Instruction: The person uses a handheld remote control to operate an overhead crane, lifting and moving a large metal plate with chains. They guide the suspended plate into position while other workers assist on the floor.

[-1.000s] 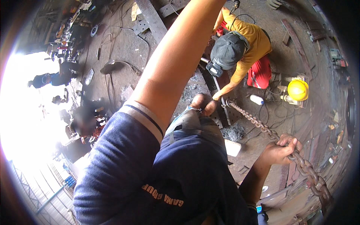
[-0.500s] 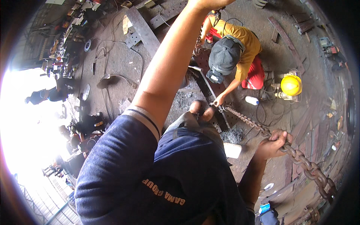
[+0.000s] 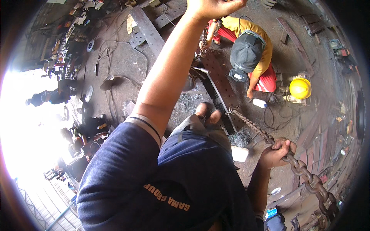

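Note:
My right hand [image 3: 275,153] is closed round a rusty heavy-link chain [image 3: 250,124]. The chain slants down to the end of a dark, perforated steel beam [image 3: 219,82] and runs up past my hand toward the lower right. Raised at the top edge, my left hand [image 3: 216,8] is closed, partly cut off by the frame. A second length of chain [image 3: 203,40] hangs just under it and reaches the beam's far end. Beside that end crouches a co-worker in a yellow top and dark cap [image 3: 246,52], one hand near the hanging chain, the other low by a white bottle [image 3: 259,103].
My feet [image 3: 208,112] stand close beside the beam. A yellow helmet [image 3: 300,88] rests on a frame to the right. A white container [image 3: 239,154] lies near my right forearm. Perforated steel plates [image 3: 147,31] and cables lie on the floor at the far left.
The co-worker's hand has left the chain's end at the near part of the beam and moved back by the bottle. My left hand shows lower in view; my right hand has shifted slightly left.

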Demonstrator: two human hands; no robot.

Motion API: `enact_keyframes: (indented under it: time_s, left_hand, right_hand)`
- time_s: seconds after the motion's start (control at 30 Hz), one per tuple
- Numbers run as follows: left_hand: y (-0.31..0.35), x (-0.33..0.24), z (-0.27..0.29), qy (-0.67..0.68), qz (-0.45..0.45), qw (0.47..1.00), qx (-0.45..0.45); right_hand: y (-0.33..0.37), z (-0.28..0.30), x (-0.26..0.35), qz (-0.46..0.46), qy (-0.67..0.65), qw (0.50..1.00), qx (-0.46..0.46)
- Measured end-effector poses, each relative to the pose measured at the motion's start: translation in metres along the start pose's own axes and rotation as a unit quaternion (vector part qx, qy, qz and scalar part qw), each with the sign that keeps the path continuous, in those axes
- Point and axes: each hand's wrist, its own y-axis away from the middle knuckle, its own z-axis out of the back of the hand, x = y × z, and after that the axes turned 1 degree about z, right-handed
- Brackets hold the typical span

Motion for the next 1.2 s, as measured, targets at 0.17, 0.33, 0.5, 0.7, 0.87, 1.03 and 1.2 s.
enact_keyframes:
  time_s: [0.17,0.33,0.5,0.7,0.87,1.03,1.2]
  left_hand:
    - [0.000,-0.003,0.017,-0.001,0.029,0.999,0.038]
    - [0.001,-0.004,0.029,-0.007,0.002,0.999,0.037]
    - [0.002,0.000,0.027,0.008,0.006,1.000,0.017]
    - [-0.001,0.015,0.023,0.006,0.007,0.998,0.060]
    - [-0.001,0.016,0.021,0.031,0.009,0.999,0.038]
    - [-0.001,0.017,0.029,0.048,-0.008,0.998,0.034]
    - [0.002,0.013,0.028,0.009,0.015,0.998,0.059]
  right_hand:
    - [0.000,-0.003,0.001,0.006,0.004,1.000,-0.011]
    - [0.007,-0.001,-0.002,0.012,0.024,0.999,-0.027]
    - [0.017,-0.002,-0.004,0.023,-0.010,1.000,-0.009]
    - [0.022,0.008,-0.002,0.024,0.023,0.999,-0.018]
    - [0.035,0.009,0.003,0.030,0.019,0.999,0.009]
    - [0.039,0.001,0.008,0.001,0.058,0.998,-0.014]
    - [0.047,0.004,0.014,-0.016,0.032,0.999,0.031]
